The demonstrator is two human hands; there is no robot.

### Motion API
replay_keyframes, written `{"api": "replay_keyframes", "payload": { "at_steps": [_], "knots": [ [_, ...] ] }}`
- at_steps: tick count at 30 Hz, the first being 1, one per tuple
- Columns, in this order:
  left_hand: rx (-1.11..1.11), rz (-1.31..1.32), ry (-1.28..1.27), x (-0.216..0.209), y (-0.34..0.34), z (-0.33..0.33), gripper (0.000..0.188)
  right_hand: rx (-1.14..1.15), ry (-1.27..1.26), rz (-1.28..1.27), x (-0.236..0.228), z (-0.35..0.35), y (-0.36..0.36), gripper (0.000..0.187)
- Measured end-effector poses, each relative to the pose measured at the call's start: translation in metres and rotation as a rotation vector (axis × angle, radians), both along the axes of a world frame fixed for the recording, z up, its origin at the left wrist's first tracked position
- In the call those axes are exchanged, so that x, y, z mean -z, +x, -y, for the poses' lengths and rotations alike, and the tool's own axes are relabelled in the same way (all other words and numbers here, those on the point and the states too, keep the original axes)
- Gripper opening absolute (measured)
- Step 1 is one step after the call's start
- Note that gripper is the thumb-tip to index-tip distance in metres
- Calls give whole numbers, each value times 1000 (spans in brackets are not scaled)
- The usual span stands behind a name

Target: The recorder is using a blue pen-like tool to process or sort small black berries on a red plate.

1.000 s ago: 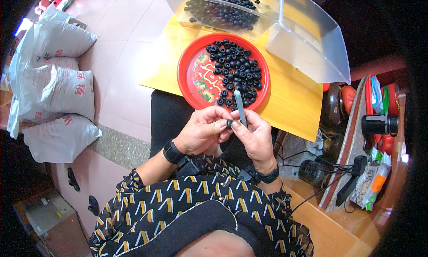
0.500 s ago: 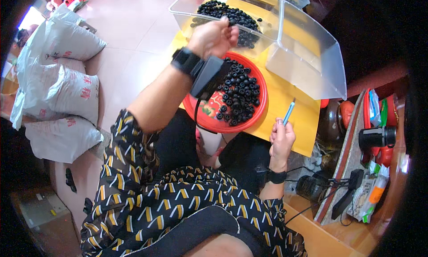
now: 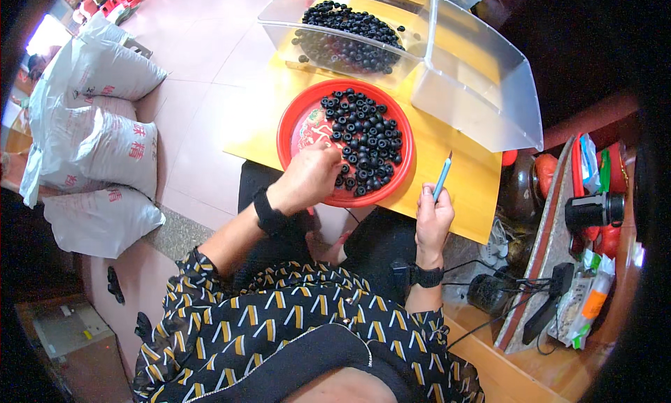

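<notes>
A round red tray (image 3: 284, 127) holds many small black ring-like pieces (image 3: 363, 134), heaped toward its right side. Over the tray's near left part is my left hand (image 3: 312, 174), its fingers closed together beside the pieces; whatever they pinch is hidden. My right hand (image 3: 433, 221) grips a slim light-blue pen-like tool (image 3: 442, 176), its dark pointed tip upward, just right of the tray. Beyond the tray, a clear plastic bin (image 3: 286, 36) contains a large pile of similar black pieces (image 3: 353, 36).
A second clear bin (image 3: 482, 82) stands at the far right of the yellow tabletop (image 3: 461, 207). White sacks (image 3: 115, 148) are stacked on the left. On the right, a ledge (image 3: 535, 263) carries a power strip (image 3: 573, 305), cables and a black cylindrical object (image 3: 594, 212).
My left hand has come back from above the bin of black pieces, down and nearer, to the tray. My right hand stays almost in place with the blue tool.
</notes>
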State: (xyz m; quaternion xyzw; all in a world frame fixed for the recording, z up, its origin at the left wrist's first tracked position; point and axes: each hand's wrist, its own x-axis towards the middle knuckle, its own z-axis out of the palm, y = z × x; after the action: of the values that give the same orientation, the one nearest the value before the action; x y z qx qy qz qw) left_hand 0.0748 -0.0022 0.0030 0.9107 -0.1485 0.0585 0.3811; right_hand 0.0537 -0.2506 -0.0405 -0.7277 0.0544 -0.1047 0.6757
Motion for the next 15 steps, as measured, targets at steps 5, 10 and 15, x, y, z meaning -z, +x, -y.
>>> {"api": "replay_keyframes", "payload": {
  "at_steps": [5,10,15],
  "knots": [
    [4,-8,86,-4,-19,9,15,17,3,-48,-7,-3,-3,10],
    [-11,73,135,5,-17,12,15,31,-17,-27,-8,-5,-5,9],
    [-14,72,-54,-6,-23,13,15,39,-95,21,-8,-7,-4,8]
  ]
}}
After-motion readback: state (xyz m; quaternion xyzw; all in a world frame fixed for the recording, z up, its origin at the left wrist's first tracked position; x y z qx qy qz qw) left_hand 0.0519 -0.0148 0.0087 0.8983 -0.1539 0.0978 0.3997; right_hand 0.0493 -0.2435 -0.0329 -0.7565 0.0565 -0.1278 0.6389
